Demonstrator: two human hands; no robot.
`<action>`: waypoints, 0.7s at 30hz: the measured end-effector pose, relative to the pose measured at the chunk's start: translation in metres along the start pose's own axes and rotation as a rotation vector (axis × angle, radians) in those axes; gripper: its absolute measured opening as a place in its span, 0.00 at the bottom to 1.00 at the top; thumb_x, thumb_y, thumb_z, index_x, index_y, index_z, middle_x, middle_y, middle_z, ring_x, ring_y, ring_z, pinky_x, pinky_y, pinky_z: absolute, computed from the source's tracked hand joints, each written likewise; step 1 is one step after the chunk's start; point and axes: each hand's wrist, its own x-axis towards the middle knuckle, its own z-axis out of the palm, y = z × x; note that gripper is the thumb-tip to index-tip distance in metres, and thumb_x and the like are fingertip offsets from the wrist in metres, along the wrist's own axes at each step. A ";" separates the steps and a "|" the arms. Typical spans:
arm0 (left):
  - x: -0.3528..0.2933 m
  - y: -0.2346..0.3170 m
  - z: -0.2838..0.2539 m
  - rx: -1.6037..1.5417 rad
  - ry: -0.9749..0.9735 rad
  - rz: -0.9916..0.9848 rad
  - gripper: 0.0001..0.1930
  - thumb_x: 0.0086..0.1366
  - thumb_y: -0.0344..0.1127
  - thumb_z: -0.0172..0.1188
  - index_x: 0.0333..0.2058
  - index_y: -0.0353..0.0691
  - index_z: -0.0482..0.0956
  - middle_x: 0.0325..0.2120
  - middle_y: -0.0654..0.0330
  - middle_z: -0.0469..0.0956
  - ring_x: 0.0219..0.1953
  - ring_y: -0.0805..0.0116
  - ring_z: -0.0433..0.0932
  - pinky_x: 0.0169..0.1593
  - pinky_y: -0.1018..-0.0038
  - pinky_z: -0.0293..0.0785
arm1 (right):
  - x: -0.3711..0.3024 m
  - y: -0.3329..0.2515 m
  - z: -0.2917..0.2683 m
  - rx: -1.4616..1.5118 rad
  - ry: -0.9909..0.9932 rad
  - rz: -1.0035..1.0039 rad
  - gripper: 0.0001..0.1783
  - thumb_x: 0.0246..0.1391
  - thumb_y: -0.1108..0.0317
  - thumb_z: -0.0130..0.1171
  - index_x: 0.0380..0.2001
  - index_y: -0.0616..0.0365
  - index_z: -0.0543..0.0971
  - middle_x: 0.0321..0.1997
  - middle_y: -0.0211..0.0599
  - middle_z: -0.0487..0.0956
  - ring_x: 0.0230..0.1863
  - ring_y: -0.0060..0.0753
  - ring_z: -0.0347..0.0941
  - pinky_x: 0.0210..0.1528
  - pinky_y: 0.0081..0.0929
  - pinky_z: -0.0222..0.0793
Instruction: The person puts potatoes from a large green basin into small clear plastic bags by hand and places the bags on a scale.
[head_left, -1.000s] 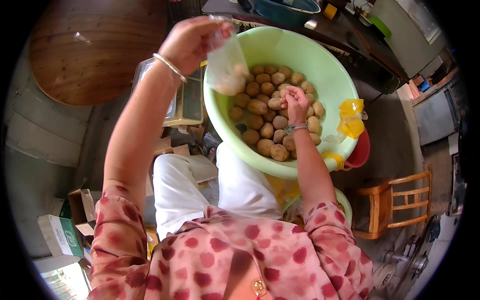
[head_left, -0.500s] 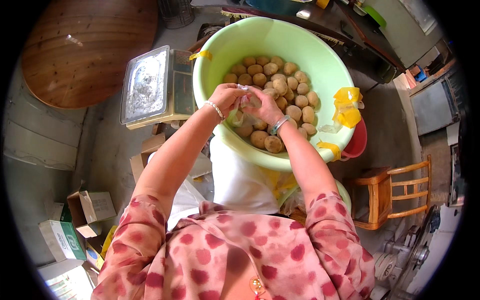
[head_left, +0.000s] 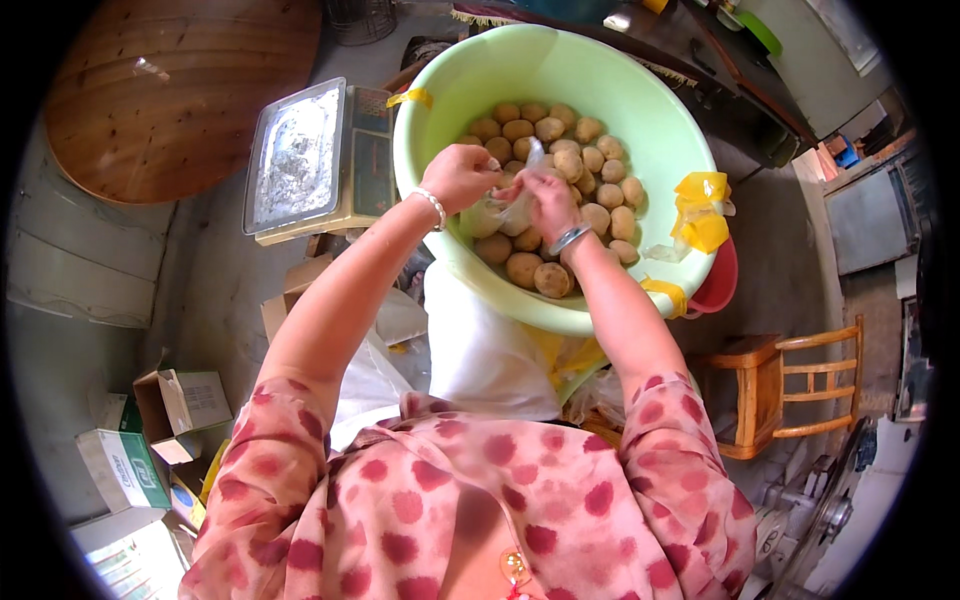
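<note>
A wide pale green tub (head_left: 640, 110) stands before me with many brown potatoes (head_left: 555, 280) in it. Above them, my right hand (head_left: 552, 205) grips a thin see-through plastic bag (head_left: 512, 216) near its neck. A loose end of the bag sticks up above those fingers, and its body hangs between my hands over the potatoes. My left hand (head_left: 462, 178) is closed beside it, thumb and fingers pinched together. A small pale bit shows at its fingertips, too small to tell. What the bag contains cannot be made out.
A scale (head_left: 295, 150) with a metal tray stands left of the tub. Yellow tape and plastic (head_left: 702, 212) cling to the tub's rim, with a red basin (head_left: 718, 275) beside it. A wooden chair (head_left: 770, 390) stands right, cardboard boxes (head_left: 185, 410) lower left, a round wooden tabletop (head_left: 180, 90) upper left.
My hands, together at the bag's neck before, have come slightly apart. The right has moved a little right with the bag, and the bag's loose end now rises above it.
</note>
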 end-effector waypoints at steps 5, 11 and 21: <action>-0.009 0.032 -0.006 0.491 0.044 0.407 0.05 0.49 0.33 0.57 0.24 0.39 0.77 0.21 0.54 0.75 0.29 0.54 0.74 0.35 0.64 0.71 | 0.005 -0.019 -0.002 -0.271 0.116 0.042 0.07 0.54 0.71 0.50 0.24 0.60 0.74 0.15 0.28 0.69 0.15 0.18 0.64 0.21 0.16 0.63; 0.005 0.032 0.006 0.465 0.002 0.303 0.06 0.49 0.32 0.57 0.26 0.39 0.79 0.23 0.55 0.78 0.28 0.58 0.77 0.35 0.67 0.72 | 0.000 -0.013 -0.009 -0.614 -0.282 0.062 0.06 0.47 0.72 0.50 0.19 0.59 0.71 0.17 0.27 0.70 0.16 0.18 0.64 0.19 0.15 0.60; 0.002 0.017 0.006 0.005 -0.102 0.153 0.10 0.50 0.33 0.59 0.33 0.39 0.81 0.27 0.56 0.80 0.29 0.65 0.79 0.37 0.72 0.74 | -0.009 -0.031 0.017 -0.573 -0.196 0.169 0.14 0.56 0.58 0.53 0.33 0.59 0.76 0.23 0.26 0.73 0.18 0.18 0.64 0.19 0.19 0.63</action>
